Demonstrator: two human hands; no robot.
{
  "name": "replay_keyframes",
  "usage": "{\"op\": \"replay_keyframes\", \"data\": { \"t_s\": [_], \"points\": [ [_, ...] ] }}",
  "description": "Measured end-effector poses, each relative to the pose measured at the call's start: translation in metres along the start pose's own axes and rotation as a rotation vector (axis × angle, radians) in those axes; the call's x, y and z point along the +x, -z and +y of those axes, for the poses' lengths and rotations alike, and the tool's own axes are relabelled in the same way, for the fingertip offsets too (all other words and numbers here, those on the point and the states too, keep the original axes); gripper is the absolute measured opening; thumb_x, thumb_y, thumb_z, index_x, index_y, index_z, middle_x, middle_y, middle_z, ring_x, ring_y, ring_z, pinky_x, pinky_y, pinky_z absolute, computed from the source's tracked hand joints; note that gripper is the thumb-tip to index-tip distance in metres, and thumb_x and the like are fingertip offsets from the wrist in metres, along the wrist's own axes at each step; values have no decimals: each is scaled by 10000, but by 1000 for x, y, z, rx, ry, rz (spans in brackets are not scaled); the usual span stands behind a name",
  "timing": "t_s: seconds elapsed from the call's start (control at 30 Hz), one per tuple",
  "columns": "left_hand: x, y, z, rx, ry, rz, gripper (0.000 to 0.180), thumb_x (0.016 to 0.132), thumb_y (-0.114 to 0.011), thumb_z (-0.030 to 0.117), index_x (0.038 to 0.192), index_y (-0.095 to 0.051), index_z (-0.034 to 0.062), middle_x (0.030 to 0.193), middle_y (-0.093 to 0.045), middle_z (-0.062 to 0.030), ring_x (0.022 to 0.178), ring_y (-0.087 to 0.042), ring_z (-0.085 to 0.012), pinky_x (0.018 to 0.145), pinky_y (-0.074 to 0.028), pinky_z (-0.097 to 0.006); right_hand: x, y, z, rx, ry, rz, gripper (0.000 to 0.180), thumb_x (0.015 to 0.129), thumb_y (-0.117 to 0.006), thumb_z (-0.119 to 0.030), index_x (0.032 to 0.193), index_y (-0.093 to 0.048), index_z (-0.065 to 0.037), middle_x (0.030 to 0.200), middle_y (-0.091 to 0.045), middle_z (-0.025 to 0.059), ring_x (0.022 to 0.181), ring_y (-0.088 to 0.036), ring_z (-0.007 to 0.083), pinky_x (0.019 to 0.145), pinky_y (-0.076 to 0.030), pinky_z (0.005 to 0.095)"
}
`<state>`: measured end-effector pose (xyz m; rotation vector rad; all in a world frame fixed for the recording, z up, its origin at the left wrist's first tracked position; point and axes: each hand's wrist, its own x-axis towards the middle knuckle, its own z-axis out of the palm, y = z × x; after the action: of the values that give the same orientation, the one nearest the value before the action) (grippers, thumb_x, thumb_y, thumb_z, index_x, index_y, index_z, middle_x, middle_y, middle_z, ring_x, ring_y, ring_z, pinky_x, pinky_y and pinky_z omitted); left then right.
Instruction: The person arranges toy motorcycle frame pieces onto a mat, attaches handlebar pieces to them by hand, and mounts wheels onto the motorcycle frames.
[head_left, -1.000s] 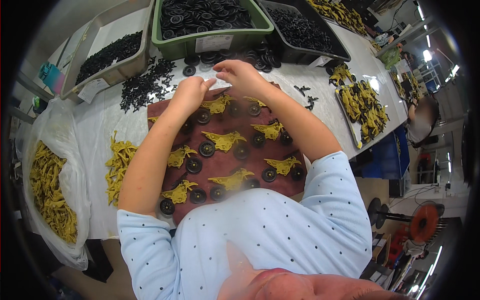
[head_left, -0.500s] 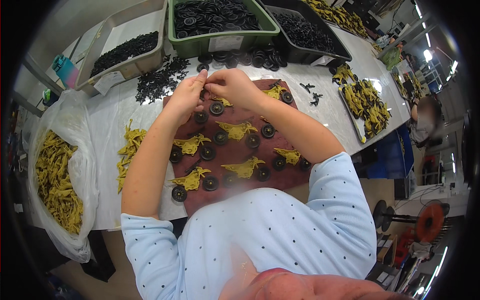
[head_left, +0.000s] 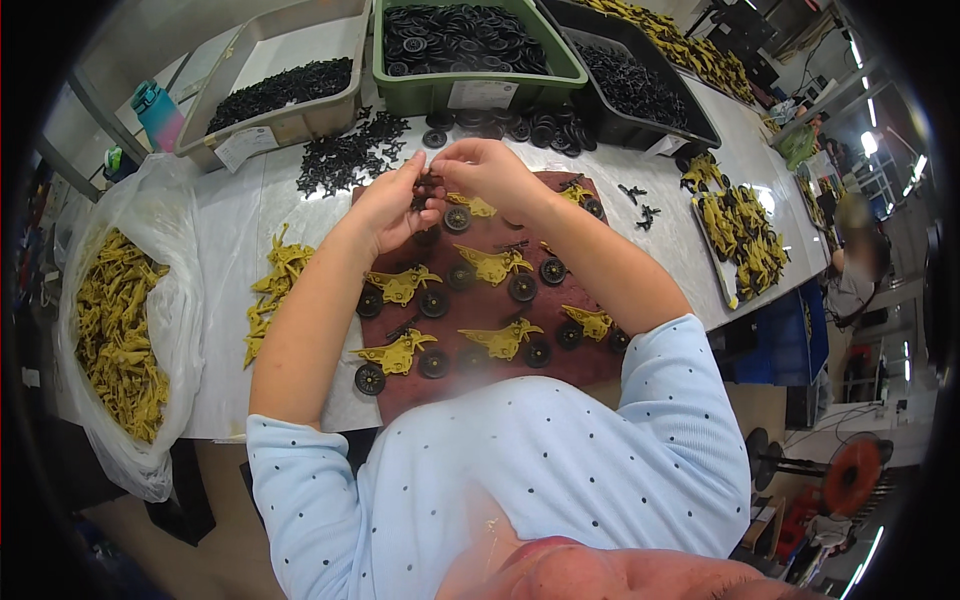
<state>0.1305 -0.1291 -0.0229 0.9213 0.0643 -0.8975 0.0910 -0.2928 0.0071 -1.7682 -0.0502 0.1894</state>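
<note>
1. Left hand (head_left: 395,205) and right hand (head_left: 490,172) meet above the mat's (head_left: 480,385) far edge, fingertips pinched shut on a small black part (head_left: 428,186), held up close for fine fitting.
2. Yellow bodies (head_left: 398,353) lie in rows on the dark red mat, each with ribbed black wheels (head_left: 433,363) beside it, laid out ready.
3. Bins (head_left: 478,90) of glossy black plastic pieces line the tabletop's (head_left: 225,280) far side, within reach.

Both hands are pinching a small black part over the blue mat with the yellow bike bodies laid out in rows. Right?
Not quite: the mat is dark red, not blue, as the head view shows. The left hand and right hand do meet on a small black part above the rows of yellow bike bodies.
</note>
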Motion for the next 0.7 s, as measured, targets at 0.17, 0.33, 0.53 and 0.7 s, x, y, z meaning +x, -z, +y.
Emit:
{"op": "replay_keyframes", "data": {
  "t_s": [0.17,0.33,0.53,0.7],
  "points": [
    [14,32,13,486,-196,71,303,932,-553,305,835,-563,19,713,-538,-30,593,-509,-145,514,-431,-264,1,7,0,-11,-83,41,337,871,-605,-127,1178,-550,0,832,-628,60,750,-601,112,690,-500,242],
    [8,47,34,1749,-458,314,206,764,-701,175,877,-699,2,794,-672,-178,753,-665,-261,660,-500,-353,-5,8,15,42,-29,-27,270,863,-630,-134,1093,-600,6,849,-646,68,765,-603,112,669,-497,242],
    [5,53,31,1875,-313,173,223,729,-737,187,833,-685,-4,765,-654,-189,734,-644,-308,658,-489,-374,-3,3,18,-291,53,4,165,833,-662,-118,958,-678,-11,839,-668,50,753,-611,95,677,-520,245],
    [2,58,27,1822,-277,201,271,750,-729,252,799,-669,-8,815,-655,-196,811,-639,-328,716,-497,-395,-9,-13,-1,-241,-70,-9,148,822,-661,-96,927,-690,3,795,-679,66,661,-619,117,614,-515,257]
  ]
}}
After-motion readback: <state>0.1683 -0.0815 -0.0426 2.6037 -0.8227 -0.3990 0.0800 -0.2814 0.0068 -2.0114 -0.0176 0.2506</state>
